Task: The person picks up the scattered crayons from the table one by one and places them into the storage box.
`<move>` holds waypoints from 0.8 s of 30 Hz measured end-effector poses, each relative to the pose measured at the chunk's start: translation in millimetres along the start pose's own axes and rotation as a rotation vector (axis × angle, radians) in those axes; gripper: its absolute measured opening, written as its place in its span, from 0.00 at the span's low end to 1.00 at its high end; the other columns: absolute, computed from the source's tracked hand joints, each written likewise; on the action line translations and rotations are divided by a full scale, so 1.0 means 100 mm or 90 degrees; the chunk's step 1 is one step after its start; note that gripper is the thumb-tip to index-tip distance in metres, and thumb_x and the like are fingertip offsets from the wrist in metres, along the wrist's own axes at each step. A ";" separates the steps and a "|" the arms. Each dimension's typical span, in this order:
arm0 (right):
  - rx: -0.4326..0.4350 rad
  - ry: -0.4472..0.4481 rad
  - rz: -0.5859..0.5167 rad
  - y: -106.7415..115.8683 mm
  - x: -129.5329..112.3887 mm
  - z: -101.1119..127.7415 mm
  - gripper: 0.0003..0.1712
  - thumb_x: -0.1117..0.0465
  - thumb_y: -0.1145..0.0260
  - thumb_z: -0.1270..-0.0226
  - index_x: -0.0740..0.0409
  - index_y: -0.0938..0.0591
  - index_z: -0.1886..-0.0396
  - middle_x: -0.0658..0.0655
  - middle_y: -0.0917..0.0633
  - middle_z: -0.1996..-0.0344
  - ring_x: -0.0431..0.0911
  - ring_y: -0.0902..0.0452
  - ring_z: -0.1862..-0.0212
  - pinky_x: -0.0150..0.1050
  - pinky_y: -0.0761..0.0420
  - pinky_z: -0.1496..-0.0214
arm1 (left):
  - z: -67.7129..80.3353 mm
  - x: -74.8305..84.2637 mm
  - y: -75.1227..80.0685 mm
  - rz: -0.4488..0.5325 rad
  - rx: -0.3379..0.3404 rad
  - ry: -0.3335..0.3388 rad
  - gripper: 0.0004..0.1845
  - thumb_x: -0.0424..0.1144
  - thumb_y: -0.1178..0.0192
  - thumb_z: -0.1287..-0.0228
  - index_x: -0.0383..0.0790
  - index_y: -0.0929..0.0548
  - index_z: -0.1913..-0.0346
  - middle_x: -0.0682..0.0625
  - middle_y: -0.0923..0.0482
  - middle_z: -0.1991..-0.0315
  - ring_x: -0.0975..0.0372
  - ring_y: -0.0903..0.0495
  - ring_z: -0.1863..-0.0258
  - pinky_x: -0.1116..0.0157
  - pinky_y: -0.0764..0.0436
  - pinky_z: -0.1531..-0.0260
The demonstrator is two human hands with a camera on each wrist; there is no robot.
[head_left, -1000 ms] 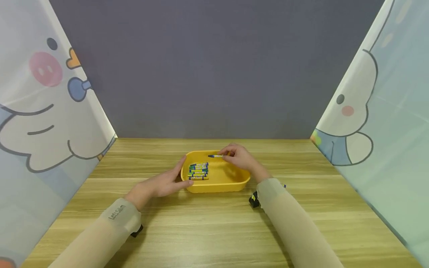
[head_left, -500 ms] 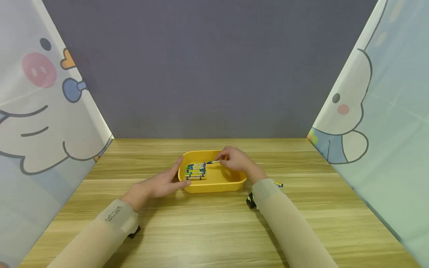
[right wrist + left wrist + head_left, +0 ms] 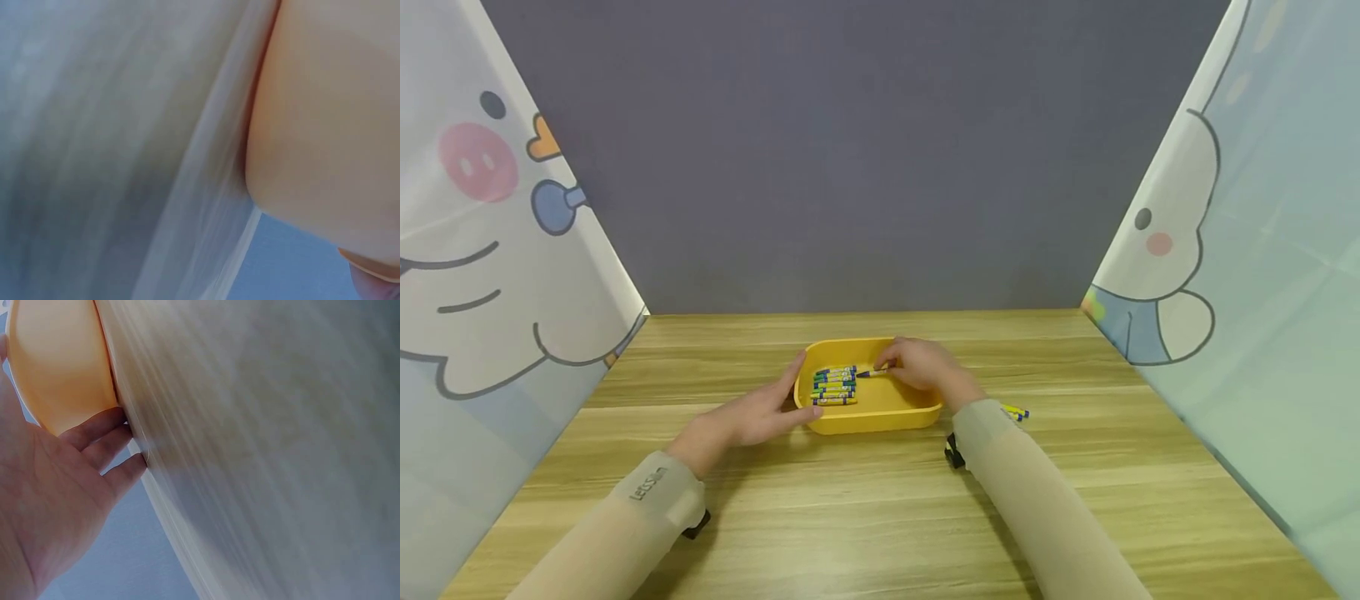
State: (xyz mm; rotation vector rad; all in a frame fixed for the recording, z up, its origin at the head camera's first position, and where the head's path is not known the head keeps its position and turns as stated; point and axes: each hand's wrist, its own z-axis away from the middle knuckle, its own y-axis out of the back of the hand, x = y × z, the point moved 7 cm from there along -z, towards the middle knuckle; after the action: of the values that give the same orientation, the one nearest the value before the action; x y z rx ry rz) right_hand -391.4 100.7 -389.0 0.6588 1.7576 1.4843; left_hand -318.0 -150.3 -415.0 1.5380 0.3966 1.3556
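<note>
A yellow plastic tray point(image 3: 872, 423) stands on the wooden table. My left hand point(image 3: 756, 415) spreads around its left end, thumb at the front rim and straight fingers along the side. In the left wrist view, the fingertips point(image 3: 134, 464) rest low beside the tray wall point(image 3: 62, 356), at the tabletop. Over the tray's interior, my right hand point(image 3: 917, 364) pinches a crayon point(image 3: 872, 373) whose dark blue tip points left. Several green and yellow crayons point(image 3: 835, 386) lie side by side in the tray's left part. The right wrist view shows mostly the tray's outer wall point(image 3: 325, 125).
A few yellow crayons point(image 3: 1017, 412) lie on the table right of the tray, partly hidden by the right sleeve point(image 3: 1022, 475). A dark grey panel point(image 3: 865, 167) stands behind the table point(image 3: 820, 517). Printed cartoon sheets point(image 3: 1240, 333) flank both sides.
My right hand has lowered into the tray with the crayon, bringing it near the row. The left hand stays at the tray's left end. More of the crayons at the right shows.
</note>
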 end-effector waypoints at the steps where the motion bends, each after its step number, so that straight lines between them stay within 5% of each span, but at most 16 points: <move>1: -0.003 -0.001 0.005 -0.01 0.00 -0.01 0.14 0.60 0.32 0.17 0.40 0.07 0.43 0.48 0.09 0.43 0.48 0.12 0.44 0.50 0.14 0.35 | 0.00 0.00 0.00 0.000 0.001 0.000 0.62 0.75 0.46 0.22 0.53 0.76 0.10 0.33 0.43 0.13 0.42 0.33 0.18 0.39 0.33 0.19; 24: -0.017 -0.046 0.010 -0.04 0.02 -0.03 0.14 0.58 0.29 0.19 0.37 0.08 0.42 0.45 0.08 0.43 0.45 0.12 0.41 0.49 0.15 0.33 | 0.01 0.00 -0.01 0.000 0.005 -0.005 0.62 0.75 0.46 0.22 0.53 0.75 0.10 0.32 0.43 0.13 0.40 0.33 0.18 0.38 0.33 0.20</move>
State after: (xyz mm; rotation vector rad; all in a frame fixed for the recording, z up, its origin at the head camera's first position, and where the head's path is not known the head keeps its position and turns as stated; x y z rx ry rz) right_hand -394.7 99.6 -393.6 0.7056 1.6786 1.4748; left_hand -316.9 -150.4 -415.2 1.5482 0.3980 1.3491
